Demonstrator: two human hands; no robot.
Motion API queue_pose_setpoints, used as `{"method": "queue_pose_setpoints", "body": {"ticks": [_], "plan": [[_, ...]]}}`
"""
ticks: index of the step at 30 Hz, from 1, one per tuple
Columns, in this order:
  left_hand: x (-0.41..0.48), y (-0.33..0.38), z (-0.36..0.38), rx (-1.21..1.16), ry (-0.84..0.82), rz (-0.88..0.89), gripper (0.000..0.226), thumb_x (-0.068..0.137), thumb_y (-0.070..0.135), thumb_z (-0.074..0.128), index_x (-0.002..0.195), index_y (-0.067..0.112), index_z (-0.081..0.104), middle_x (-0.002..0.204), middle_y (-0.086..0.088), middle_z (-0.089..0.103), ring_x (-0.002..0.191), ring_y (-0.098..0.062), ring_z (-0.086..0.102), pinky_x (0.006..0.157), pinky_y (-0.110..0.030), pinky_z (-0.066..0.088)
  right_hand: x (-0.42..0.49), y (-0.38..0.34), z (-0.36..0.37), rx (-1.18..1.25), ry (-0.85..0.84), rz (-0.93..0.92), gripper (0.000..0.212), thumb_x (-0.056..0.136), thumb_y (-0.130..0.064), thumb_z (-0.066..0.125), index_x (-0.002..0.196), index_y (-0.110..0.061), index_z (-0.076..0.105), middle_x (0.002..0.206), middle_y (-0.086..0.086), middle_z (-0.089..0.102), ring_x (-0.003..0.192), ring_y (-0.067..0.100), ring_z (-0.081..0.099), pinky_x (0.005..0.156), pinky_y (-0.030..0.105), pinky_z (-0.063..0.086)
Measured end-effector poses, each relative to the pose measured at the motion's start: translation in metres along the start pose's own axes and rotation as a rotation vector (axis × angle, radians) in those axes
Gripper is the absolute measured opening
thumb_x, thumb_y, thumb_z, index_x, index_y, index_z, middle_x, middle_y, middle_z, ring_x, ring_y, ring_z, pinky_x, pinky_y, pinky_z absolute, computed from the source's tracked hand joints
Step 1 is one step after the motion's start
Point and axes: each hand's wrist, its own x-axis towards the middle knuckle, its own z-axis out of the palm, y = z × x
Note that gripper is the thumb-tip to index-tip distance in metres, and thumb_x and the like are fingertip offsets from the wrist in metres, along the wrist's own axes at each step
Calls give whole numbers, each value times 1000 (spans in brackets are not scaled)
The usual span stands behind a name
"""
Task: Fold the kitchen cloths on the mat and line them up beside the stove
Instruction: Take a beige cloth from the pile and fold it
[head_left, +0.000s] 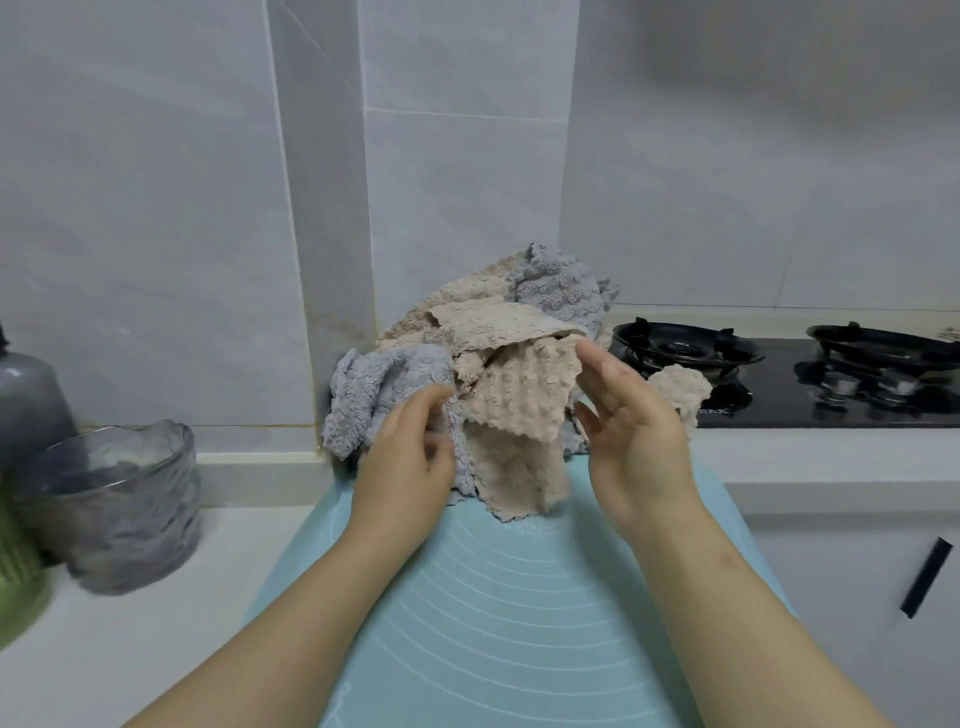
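A heap of crumpled beige and grey-blue kitchen cloths (498, 322) lies at the far end of the light blue mat (519, 597), against the tiled wall corner. One beige cloth (514, 415) hangs down from the heap onto the mat. My left hand (405, 462) pinches the left edge of this beige cloth, where it meets a grey-blue cloth (379, 395). My right hand (628, 421) is held open just to the right of the beige cloth, fingers straight, its fingertips near the cloth's upper right corner. Another beige cloth corner (680, 389) lies over the stove's edge.
A black gas stove (831, 384) with two burners sits to the right of the heap. On the left counter stand a ribbed glass bowl (119, 499), a grey bottle (26, 395) and a green object (15, 571). A black cabinet handle (927, 577) is at lower right.
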Motion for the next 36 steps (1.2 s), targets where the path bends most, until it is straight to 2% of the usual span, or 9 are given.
{"method": "queue_pose_setpoints", "body": {"ticks": [6, 9, 13, 17, 21, 24, 26, 30, 36], "plan": [[5, 10, -8, 152, 77, 166, 83, 70, 12, 65, 138, 41, 26, 141, 7, 31, 125, -12, 30, 97, -26, 26, -18, -13, 2, 328, -341, 157, 34, 41, -34, 85, 62, -10, 75, 70, 5, 71, 70, 16, 68, 67, 25, 56], [7, 7, -14, 267, 79, 87, 65, 74, 6, 60, 131, 34, 46, 136, 7, 41, 123, -21, 33, 100, -32, 27, -20, -15, 8, 316, -265, 231, 27, 60, -31, 73, 48, -9, 61, 53, 3, 63, 60, 17, 66, 60, 26, 57], [6, -2, -14, 301, -2, 68, 27, 88, 17, 57, 112, 25, 65, 124, 11, 56, 121, -18, 41, 97, -29, 26, -12, 1, 2, -649, 142, -35, 24, 81, -36, 69, 81, -20, 51, 65, -7, 56, 58, 11, 52, 60, 25, 50], [6, -3, -10, 332, -126, 169, 30, 83, 33, 47, 100, 23, 70, 115, 12, 61, 118, -16, 46, 99, -34, 32, -11, 16, -7, -1020, 7, -35, 88, 71, -49, 74, 141, -43, 21, 133, -4, 39, 122, 16, 43, 96, 32, 39], [4, -1, -11, 271, -143, 150, 33, 85, 41, 46, 103, 26, 68, 121, 12, 54, 121, -13, 43, 100, -34, 32, -1, 24, -15, -1224, 38, -211, 41, 82, -32, 60, 123, -30, 57, 132, 0, 42, 123, 19, 39, 96, 33, 34], [0, -3, -9, 430, -268, 156, 63, 78, 61, 29, 133, 34, 44, 148, 10, 29, 138, -14, 22, 113, -41, 20, 6, 18, -14, -804, 205, -198, 21, 87, -23, 45, 72, -27, 60, 85, 2, 62, 79, 11, 58, 72, 27, 49], [-2, -6, -5, 558, -336, 130, 80, 69, 72, 15, 143, 43, 19, 157, 12, 3, 144, -14, 1, 117, -40, 4, 7, 6, -11, -225, 192, 23, 27, 93, -13, 41, 78, -17, 63, 65, 1, 65, 53, 8, 61, 52, 17, 48], [-3, -7, 2, 574, -294, 80, 83, 65, 74, 10, 143, 49, 4, 157, 12, -10, 145, -16, -7, 116, -41, -3, 9, -11, -19, 438, 36, 187, 32, 95, -30, 34, 96, -18, 64, 85, 1, 74, 71, 15, 71, 53, 24, 56], [-2, -5, 8, 597, -307, 35, 98, 70, 80, 44, 142, 46, -15, 154, 10, -24, 144, -20, -16, 115, -51, -3, 13, -21, -32, 688, -88, 4, 41, 48, -29, 67, 85, -14, 77, 106, 9, 71, 97, 25, 68, 86, 50, 50]]}}
